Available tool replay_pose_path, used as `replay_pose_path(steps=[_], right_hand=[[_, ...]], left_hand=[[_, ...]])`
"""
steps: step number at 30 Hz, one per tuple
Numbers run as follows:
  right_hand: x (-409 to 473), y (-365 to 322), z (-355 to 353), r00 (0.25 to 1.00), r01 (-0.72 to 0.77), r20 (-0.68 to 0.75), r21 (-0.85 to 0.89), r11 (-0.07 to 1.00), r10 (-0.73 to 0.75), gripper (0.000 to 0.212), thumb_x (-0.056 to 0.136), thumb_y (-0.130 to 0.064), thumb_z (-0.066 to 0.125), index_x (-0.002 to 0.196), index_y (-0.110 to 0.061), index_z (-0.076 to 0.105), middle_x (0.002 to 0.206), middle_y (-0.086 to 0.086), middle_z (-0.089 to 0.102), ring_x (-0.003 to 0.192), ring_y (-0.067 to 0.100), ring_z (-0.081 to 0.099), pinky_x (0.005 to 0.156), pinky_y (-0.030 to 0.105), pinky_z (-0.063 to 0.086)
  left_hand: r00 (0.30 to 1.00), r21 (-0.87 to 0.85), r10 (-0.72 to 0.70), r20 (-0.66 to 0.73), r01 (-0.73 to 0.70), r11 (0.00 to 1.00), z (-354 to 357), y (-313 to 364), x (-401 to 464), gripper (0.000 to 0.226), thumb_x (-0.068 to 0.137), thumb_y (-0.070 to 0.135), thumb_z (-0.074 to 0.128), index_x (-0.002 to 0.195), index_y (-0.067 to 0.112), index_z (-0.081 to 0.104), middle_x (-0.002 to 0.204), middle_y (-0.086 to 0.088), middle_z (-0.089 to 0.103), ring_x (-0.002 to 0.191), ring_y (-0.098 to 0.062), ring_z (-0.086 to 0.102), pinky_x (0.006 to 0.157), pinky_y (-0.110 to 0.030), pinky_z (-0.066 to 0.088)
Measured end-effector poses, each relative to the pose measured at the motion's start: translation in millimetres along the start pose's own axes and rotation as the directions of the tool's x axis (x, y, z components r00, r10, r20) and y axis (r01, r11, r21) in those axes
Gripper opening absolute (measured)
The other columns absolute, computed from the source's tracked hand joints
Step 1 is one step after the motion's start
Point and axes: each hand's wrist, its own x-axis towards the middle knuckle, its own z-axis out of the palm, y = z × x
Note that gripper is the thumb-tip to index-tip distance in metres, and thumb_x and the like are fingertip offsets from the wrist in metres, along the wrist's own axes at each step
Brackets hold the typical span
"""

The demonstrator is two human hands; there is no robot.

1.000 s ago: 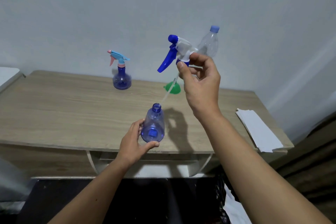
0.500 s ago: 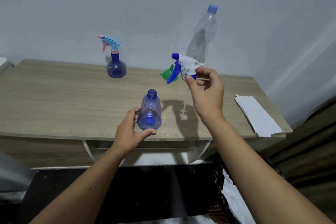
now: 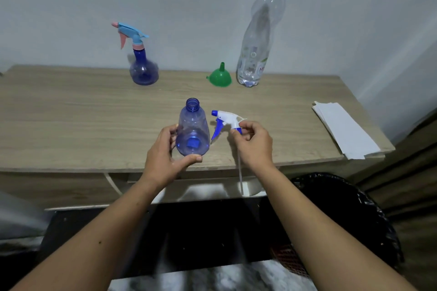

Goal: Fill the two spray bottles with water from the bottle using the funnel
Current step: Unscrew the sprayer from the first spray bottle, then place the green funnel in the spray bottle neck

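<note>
- Here the left hand (image 3: 165, 158) grips the open blue spray bottle (image 3: 192, 133) near the counter's (image 3: 71, 120) front edge, fingers behind its base and thumb curled in front; the neck has no cap.
- The right hand (image 3: 254, 143) pinches the collar of the white-and-blue trigger head (image 3: 227, 120) just right of that bottle; its thin dip tube (image 3: 240, 172) hangs down past the counter edge.
- At the back stand the second spray bottle (image 3: 142, 66) with its pink-and-blue head on, the green funnel (image 3: 220, 77) mouth-down, and the capped clear water bottle (image 3: 260, 38) just beside it.
- White papers (image 3: 343, 127) lie at the right end.
</note>
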Motion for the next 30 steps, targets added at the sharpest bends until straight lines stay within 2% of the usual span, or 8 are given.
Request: replay_pose_path(steps=[6,8,12,14,18,21,24,30], right_hand=[[3.8,18.0,11.1,0.997,-0.067,0.024,-0.065,0.996,0.068,0.019,0.087,-0.018,0.083,0.099,-0.021,0.068,0.076,-0.007,0.064,0.057,0.0,0.056,0.081,0.026,0.056],[4.5,20.0,12.4,0.998,-0.066,0.015,-0.067,0.996,0.067,0.02,0.087,-0.02,0.084,0.101,-0.021,0.07,0.082,-0.003,0.067,0.058,0.0,0.055,0.081,0.024,0.056],[2.3,22.7,12.4,0.998,-0.062,0.009,-0.063,0.996,0.063,0.023,0.086,-0.023,0.085,0.104,-0.019,0.071,0.088,0.002,0.07,0.058,-0.003,0.057,0.068,0.004,0.047],[0.6,24.4,12.1,0.998,-0.055,0.008,-0.051,0.997,0.056,0.025,0.086,-0.023,0.086,0.105,-0.018,0.071,0.09,0.004,0.07,0.058,-0.007,0.059,0.066,0.001,0.046],[-0.9,24.5,12.1,0.998,-0.056,0.01,-0.041,0.998,0.056,0.029,0.083,-0.028,0.089,0.104,-0.019,0.071,0.096,0.006,0.072,0.063,-0.004,0.059,0.068,0.006,0.048],[-1.5,23.4,11.3,0.998,-0.064,0.016,-0.003,0.998,0.064,0.035,0.075,-0.033,0.094,0.099,-0.028,0.069,0.105,0.006,0.069,0.074,0.008,0.059,0.075,0.02,0.053],[1.2,19.7,9.0,0.999,-0.04,-0.014,0.028,0.999,0.04,0.037,0.07,-0.036,0.094,0.096,-0.033,0.068,0.099,0.004,0.064,0.075,0.011,0.058,0.076,0.026,0.056],[29.3,-3.9,12.8,0.998,0.068,-0.004,0.061,0.996,-0.068,0.034,0.075,-0.034,0.093,0.099,-0.032,0.069,0.101,-0.001,0.068,0.082,0.008,0.059,0.08,0.024,0.054]], left_hand=[[1.0,0.004,-0.001,0.004,0.001,1.0,0.7,-0.3,0.2,0.102,0.057,0.054,0.101,0.143,0.029,0.052,0.137,0.011,0.068,0.124,-0.007,0.069,0.11,-0.046,0.056],[1.0,0.013,-0.002,0.006,0.002,1.0,0.1,0.2,0.4,0.102,0.057,0.054,0.1,0.144,0.029,0.052,0.138,0.012,0.068,0.124,-0.005,0.068,0.11,-0.043,0.056],[1.0,0.042,0.005,0.017,-0.006,0.999,-0.9,3.6,0.7,0.104,0.058,0.055,0.099,0.146,0.028,0.052,0.141,0.015,0.066,0.124,0.001,0.066,0.109,-0.035,0.056],[1.0,0.048,0.005,0.017,-0.006,0.999,-0.8,4.3,0.4,0.103,0.059,0.053,0.099,0.146,0.027,0.051,0.142,0.015,0.065,0.125,0.002,0.065,0.109,-0.033,0.055],[1.0,0.053,-0.001,0.009,0.001,0.999,-0.3,3.4,0.0,0.1,0.061,0.044,0.104,0.145,0.026,0.052,0.139,0.014,0.067,0.123,0.001,0.067,0.109,-0.037,0.056],[1.0,0.048,-0.013,0.001,0.013,0.999,-0.1,4.7,-0.2,0.099,0.06,0.045,0.103,0.144,0.027,0.052,0.137,0.016,0.068,0.122,-0.001,0.068,0.107,-0.04,0.057],[1.0,0.052,-0.024,0.002,0.024,0.998,-0.2,5.5,-0.4,0.1,0.06,0.048,0.103,0.144,0.03,0.052,0.137,0.016,0.068,0.122,0.0,0.068,0.107,-0.041,0.057],[0.998,-0.009,-0.067,0.015,0.067,0.998,-0.9,3.4,2.8,0.103,0.06,0.042,0.105,0.147,0.031,0.051,0.139,0.016,0.069,0.127,0.0,0.066,0.112,-0.043,0.055]])
